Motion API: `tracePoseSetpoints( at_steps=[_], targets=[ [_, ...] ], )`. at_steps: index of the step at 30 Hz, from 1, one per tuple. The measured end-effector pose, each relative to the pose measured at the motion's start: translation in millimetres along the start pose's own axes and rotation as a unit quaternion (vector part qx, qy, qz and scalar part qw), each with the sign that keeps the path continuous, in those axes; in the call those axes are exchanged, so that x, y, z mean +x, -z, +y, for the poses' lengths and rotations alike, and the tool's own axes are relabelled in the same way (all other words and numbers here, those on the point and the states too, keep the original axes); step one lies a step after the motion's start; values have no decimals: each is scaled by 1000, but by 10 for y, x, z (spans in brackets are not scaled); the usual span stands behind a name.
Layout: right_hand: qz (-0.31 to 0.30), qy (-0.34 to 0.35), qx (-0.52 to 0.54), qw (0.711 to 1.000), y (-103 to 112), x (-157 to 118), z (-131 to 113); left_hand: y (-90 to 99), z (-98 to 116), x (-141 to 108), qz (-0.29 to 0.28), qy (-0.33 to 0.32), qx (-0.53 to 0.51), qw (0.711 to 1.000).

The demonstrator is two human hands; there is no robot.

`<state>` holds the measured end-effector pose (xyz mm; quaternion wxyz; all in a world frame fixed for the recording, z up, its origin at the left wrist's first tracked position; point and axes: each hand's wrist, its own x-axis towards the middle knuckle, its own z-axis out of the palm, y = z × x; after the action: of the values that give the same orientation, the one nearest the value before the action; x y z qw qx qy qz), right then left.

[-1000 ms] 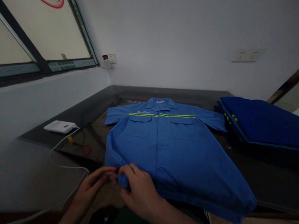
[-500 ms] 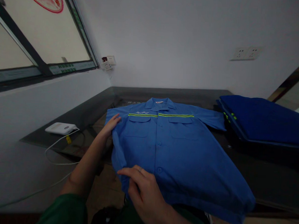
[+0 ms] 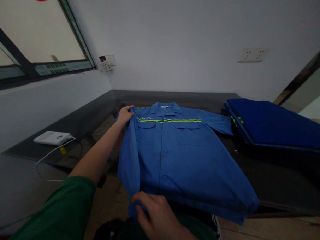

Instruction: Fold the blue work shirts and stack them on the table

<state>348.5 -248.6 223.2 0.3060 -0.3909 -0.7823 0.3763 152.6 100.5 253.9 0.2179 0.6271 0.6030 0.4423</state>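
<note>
Short-sleeved work shirt, blue cloth with a matt surface, front uppermost on the dark, glossy worktop, its lower hem reaching past the near edge. I see a notched, flat-lying collar with a pale label inside, paired yellow-green stripes across the chest, white lettering, two flapped pockets and round buttons down the placket.

The left hand has its grip closed on cloth at the shoulder and sleeve on the left of my view. The right hand has its grip pinched shut on the lower corner of the same side, thumb against curled fingers. Between the two hands I note the side of the shirt raised in a long, soft, rounded fold. The opposite sleeve lies flat, pointing outward.

To the right, a stack of folded dark blue garments, thick and smooth-topped, with small bright yellow-green patches at one edge. To the left, well apart from the shirt, a white, round-cornered slab-shaped device joined to a thin, curving white cable.
</note>
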Motion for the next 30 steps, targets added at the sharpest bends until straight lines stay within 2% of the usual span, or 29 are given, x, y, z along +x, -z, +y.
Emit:
tracePoseSetpoints(
  at_steps=[6,11,14,20,24,27,30],
  targets=[
    [-49,-7,9,999,-142,-183,212,-566,310,-62,-38,-39,3,998],
    [-19,-54,59,997,-140,-281,334,-1009,448,-193,-57,-45,35,997],
    [3,-80,71,994,-180,-318,468,-1198,498,-269,-65,-42,61,995],
    [-4,-116,73,991,-252,-386,657,-1318,549,-365,-75,-73,81,991],
    [-8,-90,84,992,-250,-408,655,-1338,586,-330,-70,-105,87,988],
    [0,-85,103,991,-265,-418,679,-1395,556,-334,-78,-130,121,981],
    [4,-121,100,988,-293,-420,759,-1469,470,-409,-95,-134,149,975]
  ],
)
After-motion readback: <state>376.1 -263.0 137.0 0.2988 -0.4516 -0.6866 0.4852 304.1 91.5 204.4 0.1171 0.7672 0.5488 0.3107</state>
